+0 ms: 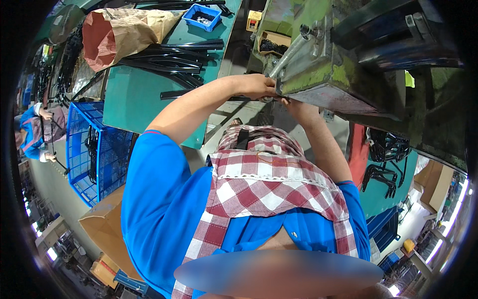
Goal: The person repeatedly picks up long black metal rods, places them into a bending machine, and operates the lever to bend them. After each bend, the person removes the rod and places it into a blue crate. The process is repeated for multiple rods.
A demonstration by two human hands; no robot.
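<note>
Both my hands meet at the lower left corner of a green, worn metal machine (318,82). My left hand (257,86) has its fingers bent together at the machine's edge, beside a small metal part (267,99). Just under the machine head, my right hand (300,110) is raised with its fingers curled close to the left one. The machine covers part of the fingers, and whatever they grip is too small and hidden to name. A metal lever (289,57) slants above my hands.
On the green table (134,94) at left lie black tubes (172,62), a paper sack (124,32) and a blue bin (201,18) of small parts. A blue crate (92,154) stands beside it. Black bent frames (383,172) are at right. Another person (37,129) works far left.
</note>
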